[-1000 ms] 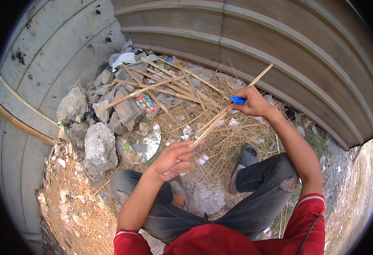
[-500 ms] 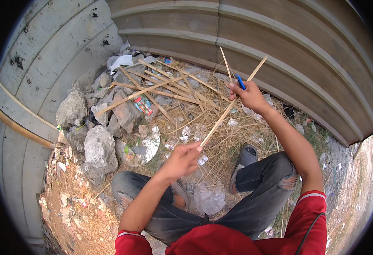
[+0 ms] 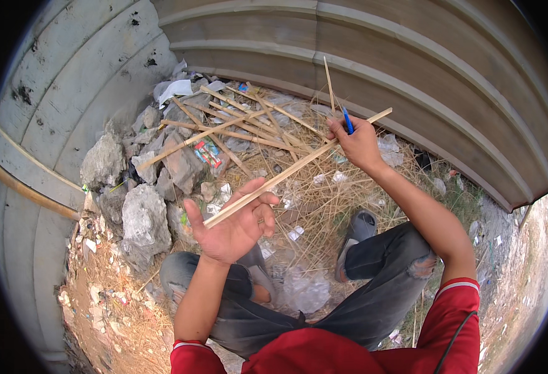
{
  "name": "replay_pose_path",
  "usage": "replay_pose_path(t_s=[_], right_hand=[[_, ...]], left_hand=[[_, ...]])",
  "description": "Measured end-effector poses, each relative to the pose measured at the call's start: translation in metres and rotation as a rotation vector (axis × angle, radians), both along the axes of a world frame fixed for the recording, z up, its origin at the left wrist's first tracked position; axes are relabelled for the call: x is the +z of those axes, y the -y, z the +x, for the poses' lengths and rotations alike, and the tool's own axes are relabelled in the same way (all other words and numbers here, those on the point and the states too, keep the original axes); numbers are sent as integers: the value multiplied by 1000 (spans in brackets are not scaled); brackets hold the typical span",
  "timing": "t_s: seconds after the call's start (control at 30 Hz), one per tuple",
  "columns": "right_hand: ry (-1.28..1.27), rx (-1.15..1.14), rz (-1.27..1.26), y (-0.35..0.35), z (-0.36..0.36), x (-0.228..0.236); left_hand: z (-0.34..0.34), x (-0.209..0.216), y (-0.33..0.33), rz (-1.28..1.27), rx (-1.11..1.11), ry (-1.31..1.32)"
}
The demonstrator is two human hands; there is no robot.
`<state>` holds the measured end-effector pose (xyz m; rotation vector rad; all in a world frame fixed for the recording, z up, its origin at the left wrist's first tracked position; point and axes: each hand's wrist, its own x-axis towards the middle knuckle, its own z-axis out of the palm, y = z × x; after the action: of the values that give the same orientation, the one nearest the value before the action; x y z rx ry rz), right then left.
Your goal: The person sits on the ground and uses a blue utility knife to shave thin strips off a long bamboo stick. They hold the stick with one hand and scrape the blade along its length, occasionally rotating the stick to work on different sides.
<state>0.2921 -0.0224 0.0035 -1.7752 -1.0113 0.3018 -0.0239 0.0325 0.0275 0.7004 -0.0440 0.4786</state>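
Note:
A long pale bamboo strip (image 3: 286, 172) slants across the middle, from my left hand up to my right. My left hand (image 3: 227, 230) is turned palm up with its fingers spread; the strip's near end lies over the palm. My right hand (image 3: 360, 144) is closed around the strip near its far end and around a slim blue pen-shaped tool (image 3: 348, 121), whose exact kind I cannot make out. A thin pale sliver (image 3: 329, 84) stands up by the right fingertips; its lower end is hidden there.
Several bamboo strips (image 3: 236, 124) lie crossed on stones ahead. Large grey rocks (image 3: 145, 215) sit at left beside a pale panel wall (image 3: 43, 118). A brown corrugated sheet wall (image 3: 411, 68) curves across the back. Straw (image 3: 324, 199) and scraps litter the ground around my sandals (image 3: 362, 225).
My left hand has unfolded from its grip on the strip, turned palm up and moved left. The strip now lies at a flatter slant, with my right hand still closed on it.

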Motion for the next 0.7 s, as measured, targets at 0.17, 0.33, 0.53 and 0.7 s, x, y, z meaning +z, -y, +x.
replay_pose_path(t_s=[0.17, 0.33, 0.53, 0.7], right_hand=[[-54, 181, -228, -8, -11, -17], [-49, 326, -618, 14, 47, -1], [-323, -18, -767, 143, 96, -93], [-628, -116, -837, 345, 40, -283]], left_hand=[[4, -14, -12, 609, 532, -282], [13, -11, -37, 1069, 915, -464], [10, -5, -52, 1158, 938, -652], [17, 2, -53, 1124, 994, -598]])
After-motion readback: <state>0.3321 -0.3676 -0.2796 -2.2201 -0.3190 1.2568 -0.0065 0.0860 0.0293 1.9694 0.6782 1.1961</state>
